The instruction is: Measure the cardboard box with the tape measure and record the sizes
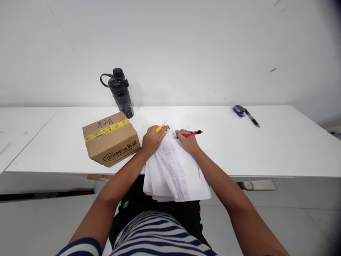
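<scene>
My right hand (188,141) grips a red pen (192,134) with a black clip end, its tip side low over the paper. Under both hands lies a stack of white sheets (193,174), hanging past the table's front edge. A narrow strip of paper covered in dense blue handwriting (172,160) runs down on top of it. My left hand (151,140) rests at the stack's upper left, closed around a small yellow object (160,128) with a pale end. Its kind is hard to make out, as my fingers partly cover it.
Left of my hands sits a taped cardboard box (110,140). Behind it stands a dark shaker bottle (122,94) with a loop handle. Toward the right, a black marker-like stick (252,118) lies beside a round dark blue item (239,110). The white table (279,149) meets a wall behind.
</scene>
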### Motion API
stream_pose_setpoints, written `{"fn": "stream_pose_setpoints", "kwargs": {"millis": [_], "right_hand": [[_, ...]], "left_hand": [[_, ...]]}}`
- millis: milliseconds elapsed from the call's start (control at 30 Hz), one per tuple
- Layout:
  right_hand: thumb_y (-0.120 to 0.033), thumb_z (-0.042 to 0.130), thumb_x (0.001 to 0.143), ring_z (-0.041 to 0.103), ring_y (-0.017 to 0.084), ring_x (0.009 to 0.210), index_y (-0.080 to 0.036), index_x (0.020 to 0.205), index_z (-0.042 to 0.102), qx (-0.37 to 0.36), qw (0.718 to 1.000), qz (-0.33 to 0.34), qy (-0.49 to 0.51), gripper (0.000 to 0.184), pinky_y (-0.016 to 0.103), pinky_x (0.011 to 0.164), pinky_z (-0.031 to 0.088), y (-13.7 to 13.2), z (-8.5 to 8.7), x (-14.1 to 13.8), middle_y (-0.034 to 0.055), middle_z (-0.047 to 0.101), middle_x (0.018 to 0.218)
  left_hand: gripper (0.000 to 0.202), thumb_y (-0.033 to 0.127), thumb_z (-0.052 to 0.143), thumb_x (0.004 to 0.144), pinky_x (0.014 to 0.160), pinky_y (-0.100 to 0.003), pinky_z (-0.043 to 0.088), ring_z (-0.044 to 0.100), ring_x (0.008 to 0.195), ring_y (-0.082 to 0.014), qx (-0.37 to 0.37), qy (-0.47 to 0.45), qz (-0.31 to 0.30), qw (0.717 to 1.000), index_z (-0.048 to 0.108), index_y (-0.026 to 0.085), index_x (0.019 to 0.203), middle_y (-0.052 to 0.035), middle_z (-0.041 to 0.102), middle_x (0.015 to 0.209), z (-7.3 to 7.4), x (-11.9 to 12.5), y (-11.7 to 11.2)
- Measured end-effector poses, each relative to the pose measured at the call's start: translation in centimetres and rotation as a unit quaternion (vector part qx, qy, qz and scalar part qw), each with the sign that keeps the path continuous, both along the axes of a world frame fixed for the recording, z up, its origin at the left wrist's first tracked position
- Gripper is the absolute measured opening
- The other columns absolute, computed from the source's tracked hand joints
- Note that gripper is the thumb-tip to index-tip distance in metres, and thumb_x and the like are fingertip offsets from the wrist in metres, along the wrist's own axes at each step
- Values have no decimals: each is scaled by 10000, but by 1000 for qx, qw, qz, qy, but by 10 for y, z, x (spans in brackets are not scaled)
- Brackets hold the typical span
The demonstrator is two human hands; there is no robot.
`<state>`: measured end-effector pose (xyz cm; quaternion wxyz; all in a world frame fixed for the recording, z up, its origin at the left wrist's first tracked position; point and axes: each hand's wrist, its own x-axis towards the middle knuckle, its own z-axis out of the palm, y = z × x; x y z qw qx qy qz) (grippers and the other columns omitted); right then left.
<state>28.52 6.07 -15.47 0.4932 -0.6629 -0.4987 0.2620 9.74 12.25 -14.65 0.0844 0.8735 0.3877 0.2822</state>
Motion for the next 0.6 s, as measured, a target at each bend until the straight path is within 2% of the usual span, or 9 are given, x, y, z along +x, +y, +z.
{"fn": "stream_pose_setpoints", "kwargs": {"millis": [100,267,367,467,533,600], "right_hand": [[-483,520,846,547,190,707,-218,622,582,6,1000,-26,10,353,319,706,436,0,1,1,12,587,647],[-508,513,843,557,193,715,-217,635,576,17,999,-47,19,363,325,719,440,2,0,2,10,588,650],[-522,515,835,562,195,714,-218,630,571,26,998,-46,16,371,326,716,439,3,-3,4,7,581,635],[-523,517,834,564,193,706,-218,628,574,34,998,-41,17,373,323,704,436,5,-4,5,5,582,629],[-514,522,839,568,193,703,-216,626,577,40,998,-40,20,370,325,702,435,6,-4,5,6,589,631],[-500,528,843,569,194,700,-216,619,574,43,998,-40,21,364,329,703,433,7,-4,5,5,588,625]], "left_hand": [[358,356,456,990,924,-372,463,524,1169,-275,9,1,-14,1000,642,335,1296,-91,591,1260,1,1,0],[354,189,457,961,1099,-483,349,464,1305,-279,32,19,-70,997,698,305,1194,-87,592,1285,0,2,6],[299,257,548,922,1122,-571,294,471,1313,-297,14,30,-80,996,710,288,1171,-108,553,1356,1,1,1],[212,315,589,906,1141,-656,204,426,1372,-334,-23,13,-61,998,753,271,1034,-98,552,1396,7,-3,-14],[200,323,568,924,1148,-675,186,421,1383,-338,-34,-18,-67,997,758,263,951,-77,606,1343,15,-11,-30],[222,333,533,951,1156,-638,243,465,1352,-307,-42,-81,-66,994,738,279,1018,-66,647,1278,23,-21,-49]]}}
